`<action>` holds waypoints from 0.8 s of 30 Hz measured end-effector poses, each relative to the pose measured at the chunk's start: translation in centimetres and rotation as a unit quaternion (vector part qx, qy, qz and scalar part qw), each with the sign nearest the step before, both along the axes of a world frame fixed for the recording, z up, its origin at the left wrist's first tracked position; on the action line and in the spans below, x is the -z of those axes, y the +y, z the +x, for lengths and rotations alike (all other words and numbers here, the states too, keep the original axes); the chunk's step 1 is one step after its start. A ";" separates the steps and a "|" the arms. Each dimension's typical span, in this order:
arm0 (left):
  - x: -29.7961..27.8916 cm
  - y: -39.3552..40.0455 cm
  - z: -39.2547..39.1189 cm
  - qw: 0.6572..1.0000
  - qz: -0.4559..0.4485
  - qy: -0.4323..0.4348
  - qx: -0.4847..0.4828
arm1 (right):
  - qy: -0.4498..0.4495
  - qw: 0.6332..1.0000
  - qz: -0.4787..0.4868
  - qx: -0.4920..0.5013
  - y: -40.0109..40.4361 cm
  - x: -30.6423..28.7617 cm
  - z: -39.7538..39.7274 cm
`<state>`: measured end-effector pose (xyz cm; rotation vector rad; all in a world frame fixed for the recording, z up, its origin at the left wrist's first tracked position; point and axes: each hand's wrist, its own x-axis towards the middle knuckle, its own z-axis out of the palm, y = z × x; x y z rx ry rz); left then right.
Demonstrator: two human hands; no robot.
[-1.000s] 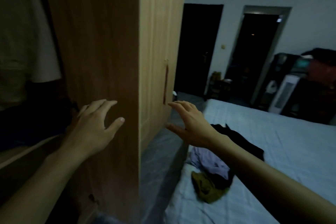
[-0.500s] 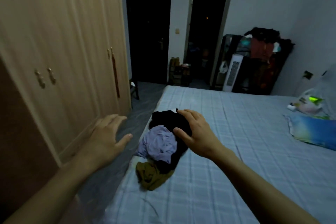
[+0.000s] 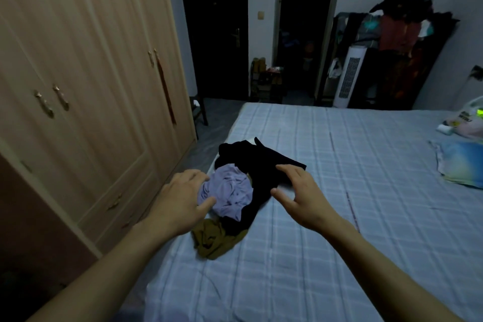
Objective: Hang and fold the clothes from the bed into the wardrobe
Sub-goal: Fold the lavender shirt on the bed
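A small heap of clothes lies near the left edge of the bed [image 3: 339,217], which has a pale blue checked sheet. The heap holds a lilac garment [image 3: 230,191], a black garment [image 3: 258,162] and an olive-brown garment [image 3: 214,239]. My left hand [image 3: 180,200] hovers with spread fingers at the lilac garment's left side. My right hand [image 3: 300,195] hovers with fingers apart over the black garment's right end. Neither hand holds anything. The wooden wardrobe [image 3: 86,86] stands to the left with these doors closed.
A narrow strip of floor runs between wardrobe and bed. A blue pillow [image 3: 462,162] and a plastic bag [image 3: 467,120] lie at the bed's right side. Two dark doorways, a white tower fan [image 3: 349,77] and a loaded clothes rack [image 3: 407,42] stand beyond the bed.
My view swung from the open wardrobe to the bed. Both hands came down from the wardrobe side toward the clothes heap, the left hand now reaching the lilac garment.
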<state>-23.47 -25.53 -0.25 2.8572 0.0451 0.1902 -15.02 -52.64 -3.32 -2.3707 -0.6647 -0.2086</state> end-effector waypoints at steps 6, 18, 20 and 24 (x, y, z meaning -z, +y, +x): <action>4.5 2.5 6.4 0.999 -0.043 0.023 0.007 | 0.034 0.998 -0.052 0.007 1.3 3.0 4.4; 14.6 13.9 24.9 0.989 -0.110 0.090 0.029 | 0.108 0.990 -0.086 0.037 13.0 10.4 20.8; 15.9 15.2 27.6 0.988 -0.110 0.101 0.030 | 0.126 0.987 -0.096 0.038 14.0 12.1 22.5; 18.5 16.9 31.9 0.984 -0.126 0.121 0.045 | 0.167 0.979 -0.109 0.052 14.9 14.9 25.9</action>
